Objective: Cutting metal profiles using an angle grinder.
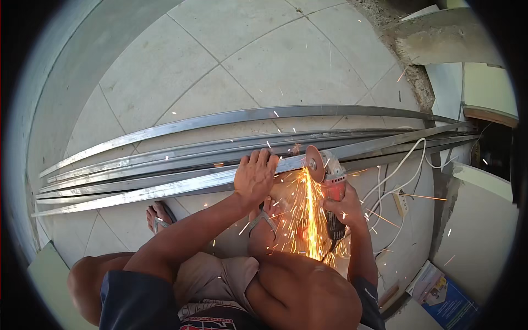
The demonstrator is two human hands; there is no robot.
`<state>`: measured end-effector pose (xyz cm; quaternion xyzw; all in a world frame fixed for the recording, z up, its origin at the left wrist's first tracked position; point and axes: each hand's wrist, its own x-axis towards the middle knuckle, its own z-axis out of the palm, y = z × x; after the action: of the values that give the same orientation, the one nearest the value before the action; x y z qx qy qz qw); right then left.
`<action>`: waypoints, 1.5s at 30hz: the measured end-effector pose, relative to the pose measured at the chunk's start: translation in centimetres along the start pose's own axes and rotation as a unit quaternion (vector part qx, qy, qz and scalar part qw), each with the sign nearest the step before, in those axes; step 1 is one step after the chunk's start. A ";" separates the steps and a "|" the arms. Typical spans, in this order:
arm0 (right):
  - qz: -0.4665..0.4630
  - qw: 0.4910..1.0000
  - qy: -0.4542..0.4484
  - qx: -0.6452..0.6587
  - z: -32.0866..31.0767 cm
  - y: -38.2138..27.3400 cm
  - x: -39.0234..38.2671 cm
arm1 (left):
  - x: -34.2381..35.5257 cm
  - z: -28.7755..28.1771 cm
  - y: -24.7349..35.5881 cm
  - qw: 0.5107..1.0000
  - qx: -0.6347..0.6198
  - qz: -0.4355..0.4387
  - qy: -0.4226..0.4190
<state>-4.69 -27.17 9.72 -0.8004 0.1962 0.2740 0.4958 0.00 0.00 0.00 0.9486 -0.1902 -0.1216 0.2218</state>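
A red and black angle grinder is gripped in my right hand. Its cutting disc stands upright against a long metal bar, and a bright stream of sparks pours down toward my feet. My left hand presses on the same bar just left of the disc, fingers wrapped over its top. Behind it, several more long metal bars lie side by side across the floor. The cut itself is partly hidden by the disc and the glare.
Sandalled feet rest close to the bars and sparks. White cable loops on the right beside a power strip. A blue printed package lies lower right. A wall bounds the left; broken concrete edges the tiled floor.
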 end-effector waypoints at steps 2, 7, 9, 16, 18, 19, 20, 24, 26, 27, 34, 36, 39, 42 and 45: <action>0.043 0.997 0.050 -0.047 0.5 -1.3 -0.5 | 0.0 -0.1 0.1 0.999 -0.034 0.001 0.022; 0.005 1.000 0.021 -0.004 0.4 -0.6 0.3 | 0.6 -0.3 -0.5 0.999 -0.029 0.005 0.016; 0.002 1.000 0.020 0.012 0.4 -0.4 0.0 | 0.5 -0.2 -0.4 0.999 -0.034 0.000 0.005; -0.009 0.999 0.032 0.031 0.4 -0.7 0.0 | -0.1 -0.5 -0.7 0.999 -0.037 0.003 0.025; -0.008 0.999 0.026 0.028 0.5 -1.0 0.1 | -0.1 -0.6 -0.6 0.999 -0.040 0.003 0.026; -0.004 1.000 0.017 0.023 0.5 -1.0 0.2 | 0.0 -0.6 -0.6 0.999 -0.037 0.002 0.020; 0.001 1.000 0.008 0.018 0.5 -1.1 0.3 | 0.0 -0.6 -0.6 0.999 -0.033 0.001 0.015; -0.013 1.000 0.010 0.022 0.8 -0.9 0.4 | -0.1 -0.5 -0.5 0.999 -0.036 0.004 0.025; -0.017 0.999 0.014 0.048 0.8 -0.2 0.6 | -0.1 -0.6 -0.5 0.999 -0.035 -0.002 0.008; -0.018 0.999 0.014 0.048 0.9 -0.2 0.7 | 0.0 -0.6 -0.5 0.999 -0.036 -0.001 0.009; 0.001 0.998 0.025 0.052 1.4 -0.2 1.0 | -0.2 -0.2 -0.5 0.999 -0.035 0.006 0.033; -0.010 0.999 0.032 -0.013 1.4 -1.0 1.1 | -0.2 -0.1 -0.5 0.998 -0.034 0.010 0.053; -0.014 0.999 0.041 -0.026 1.4 0.1 1.1 | -0.3 -0.1 -0.7 0.999 -0.040 -0.003 0.012; -0.003 0.999 0.043 0.027 1.9 0.1 1.1 | -0.3 -0.1 -0.7 1.000 -0.029 -0.007 0.004; -0.009 0.999 0.045 -0.016 1.7 -1.6 0.9 | -0.2 -0.4 -0.6 0.999 -0.047 0.003 0.017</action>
<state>-3.45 -25.01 9.59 -0.8214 0.2069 0.2367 0.4759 0.12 0.75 0.08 0.9386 -0.1830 -0.1140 0.2695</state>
